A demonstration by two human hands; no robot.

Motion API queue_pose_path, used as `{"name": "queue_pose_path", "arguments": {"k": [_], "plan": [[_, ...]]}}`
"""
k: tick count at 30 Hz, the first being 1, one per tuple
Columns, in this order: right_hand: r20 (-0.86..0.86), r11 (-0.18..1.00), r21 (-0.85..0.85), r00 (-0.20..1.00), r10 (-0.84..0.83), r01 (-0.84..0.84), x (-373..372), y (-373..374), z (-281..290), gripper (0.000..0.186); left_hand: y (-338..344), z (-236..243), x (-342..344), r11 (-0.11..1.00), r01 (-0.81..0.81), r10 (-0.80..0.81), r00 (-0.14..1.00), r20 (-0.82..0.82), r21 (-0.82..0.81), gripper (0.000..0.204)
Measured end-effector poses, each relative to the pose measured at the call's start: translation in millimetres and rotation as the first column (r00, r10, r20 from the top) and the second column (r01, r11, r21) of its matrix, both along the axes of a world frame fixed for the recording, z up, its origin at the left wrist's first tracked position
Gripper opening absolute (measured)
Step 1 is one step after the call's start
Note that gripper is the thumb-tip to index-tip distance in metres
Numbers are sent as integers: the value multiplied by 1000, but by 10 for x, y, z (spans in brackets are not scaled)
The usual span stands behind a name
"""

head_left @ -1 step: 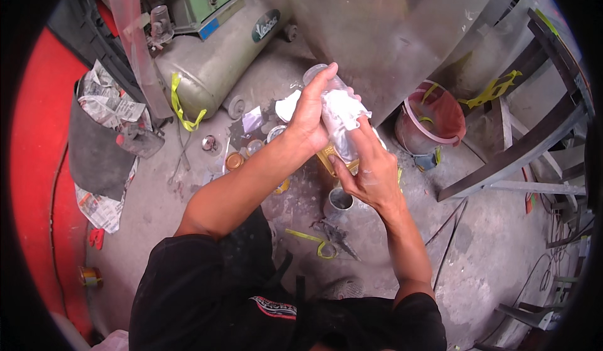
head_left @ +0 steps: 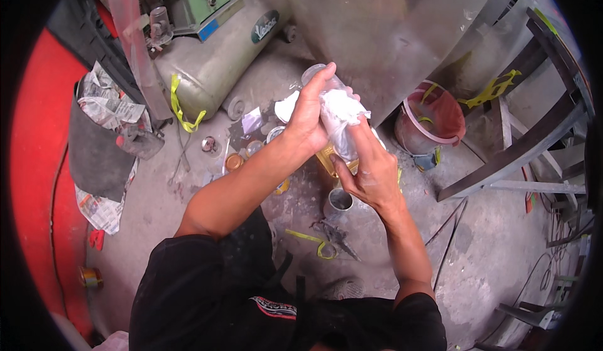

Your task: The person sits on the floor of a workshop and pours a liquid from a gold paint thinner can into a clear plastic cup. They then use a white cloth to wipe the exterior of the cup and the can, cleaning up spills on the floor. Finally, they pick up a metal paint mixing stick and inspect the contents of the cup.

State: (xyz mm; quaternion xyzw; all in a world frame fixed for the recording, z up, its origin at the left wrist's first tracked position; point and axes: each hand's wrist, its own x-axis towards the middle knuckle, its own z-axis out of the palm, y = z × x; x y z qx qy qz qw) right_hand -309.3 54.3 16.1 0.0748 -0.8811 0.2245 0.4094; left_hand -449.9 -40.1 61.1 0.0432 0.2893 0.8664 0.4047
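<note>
Between my hands, over the floor, is a clear plastic cup (head_left: 312,73) lying tilted, with a crumpled white wad (head_left: 343,110) of cloth or paper at it. My left hand (head_left: 309,120) wraps round the cup from the left, thumb up along its side. From below right, my right hand (head_left: 372,174) grips the wad, fingers bent over it and thumb below. Whether the wad sits inside the cup or against it, I cannot tell. Partly hidden beneath is a gold-yellow tin (head_left: 327,162). Below my right thumb stands a grey cup (head_left: 340,201).
A grey compressor tank (head_left: 213,55) stands far left. To the right are a pink bucket (head_left: 422,131) and a dark metal frame (head_left: 502,169). A spray gun (head_left: 339,240) and yellow tape (head_left: 321,246) lie on the floor near me. Newspaper (head_left: 100,206) lies at left.
The white wad has turned very slightly between my hands. Both hands keep their grip and place.
</note>
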Motion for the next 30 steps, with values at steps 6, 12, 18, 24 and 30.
{"name": "queue_pose_path", "arguments": {"k": [6,12,18,24,30], "plan": [[-168,993,107,985,-39,57,-67,-74,-238,83,-15,117,202,997,18,-13,998,-69,81,35],[-40,984,98,988,-148,151,-48,-138,-12,70,-75,220,269,999,15,-8,976,-219,30,39],[30,997,26,997,-68,67,-62,-43,-90,48,-50,180,409,998,48,-63,921,-385,-48,42],[-31,966,-233,994,105,-109,-183,-211,-71,46,-15,191,416,996,-47,21,950,-312,-78,40],[128,689,-695,908,399,-205,-21,-369,-35,41,-26,144,349,987,-130,79,902,-423,-92,47]]}}
